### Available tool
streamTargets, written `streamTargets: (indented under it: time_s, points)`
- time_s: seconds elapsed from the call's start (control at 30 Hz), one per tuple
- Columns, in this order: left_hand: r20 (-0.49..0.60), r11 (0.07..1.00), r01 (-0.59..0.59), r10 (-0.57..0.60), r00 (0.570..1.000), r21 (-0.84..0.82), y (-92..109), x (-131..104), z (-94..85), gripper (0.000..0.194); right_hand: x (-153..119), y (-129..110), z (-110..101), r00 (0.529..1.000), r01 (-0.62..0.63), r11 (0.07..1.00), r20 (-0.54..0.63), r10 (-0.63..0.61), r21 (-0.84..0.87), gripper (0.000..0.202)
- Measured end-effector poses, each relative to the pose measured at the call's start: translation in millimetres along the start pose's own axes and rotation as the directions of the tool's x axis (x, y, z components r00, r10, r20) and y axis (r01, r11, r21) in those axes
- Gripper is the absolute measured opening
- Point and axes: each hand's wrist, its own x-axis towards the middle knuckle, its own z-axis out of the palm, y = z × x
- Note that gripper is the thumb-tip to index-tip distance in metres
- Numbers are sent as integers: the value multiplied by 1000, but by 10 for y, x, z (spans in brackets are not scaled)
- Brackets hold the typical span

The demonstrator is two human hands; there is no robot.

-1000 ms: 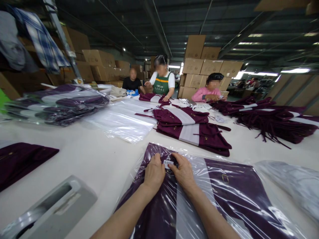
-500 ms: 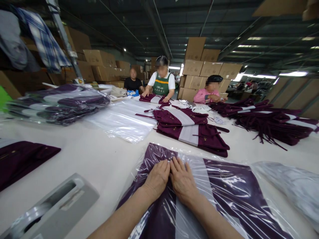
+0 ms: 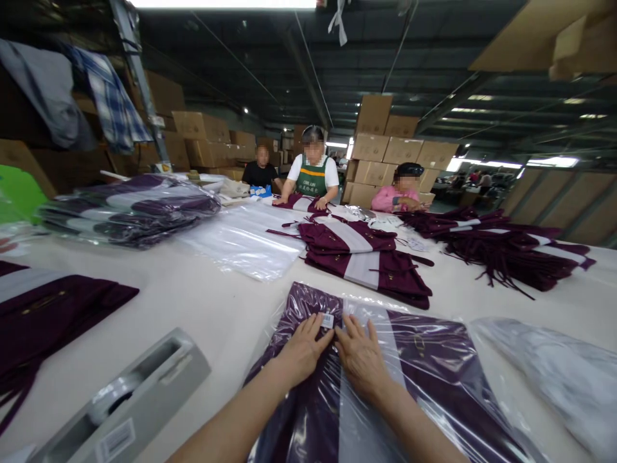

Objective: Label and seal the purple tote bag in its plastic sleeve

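Right in front of me a folded purple garment (image 3: 434, 350) lies flat in a clear plastic bag (image 3: 308, 424), with a pale band down its middle. A small white barcode label (image 3: 327, 320) sits on the bag near its far end. My left hand (image 3: 304, 350) rests flat on the plastic, fingertips at the label's left edge. Just right of the label, my right hand (image 3: 360, 354) lies on the bag with its fingers spread. Neither hand grips anything.
A grey tape dispenser (image 3: 144, 392) stands at left, near more purple garments (image 3: 62, 308). Bagged garments (image 3: 130, 206), flat clear bags (image 3: 245, 238) and a garment stack (image 3: 366, 257) lie farther back. Crumpled plastic (image 3: 549, 366) is at right. Co-workers sit or stand across the table.
My hands have drawn apart from each other and slid slightly toward me, with fingers spreading. The barcode label, mostly covered by my fingertips before, now shows. The camera view has tilted up slightly.
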Motion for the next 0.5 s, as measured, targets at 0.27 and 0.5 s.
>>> streamTargets:
  time_s: [0.27, 0.5]
  points:
    - [-177, 994, 26, -45, 983, -110, 69, -1077, -226, 50, -1540, 392, -196, 984, -22, 1000, -177, 23, 11, 38]
    - [-465, 992, 114, -77, 882, 52, 49, -2665, 274, 64, -3390, 637, 389, 902, -134, 966, -431, 27, -220, 58]
